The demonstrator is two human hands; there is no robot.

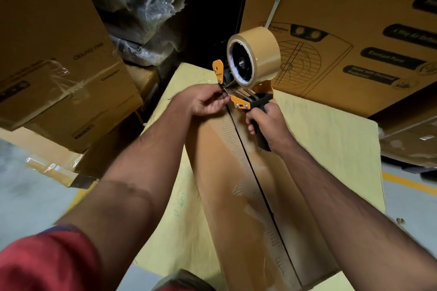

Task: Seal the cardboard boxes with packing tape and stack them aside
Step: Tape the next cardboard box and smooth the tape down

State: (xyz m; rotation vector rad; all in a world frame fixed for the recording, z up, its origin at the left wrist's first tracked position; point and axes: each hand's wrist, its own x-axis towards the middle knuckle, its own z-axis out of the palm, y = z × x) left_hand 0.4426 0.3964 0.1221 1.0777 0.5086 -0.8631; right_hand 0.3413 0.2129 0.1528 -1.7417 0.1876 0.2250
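Tape gun at the box's far end.
My right hand (267, 123) grips the tape gun (248, 73) handle; left hand (205, 99) pinches the tape end above the box (217, 172) seam.

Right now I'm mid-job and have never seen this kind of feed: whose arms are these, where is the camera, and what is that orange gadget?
There is no machine here. A person wears one wide-angle camera on the head, looking down at their own two bare arms. The right hand grips the black handle of a tape dispenser, an orange tool carrying a roll of tan packing tape. The left hand pinches at the dispenser's front, apparently at the tape end; that detail is too small to confirm. Below lies a yellowish cardboard box with brown tape along its centre seam. Printed cartons stand around it.
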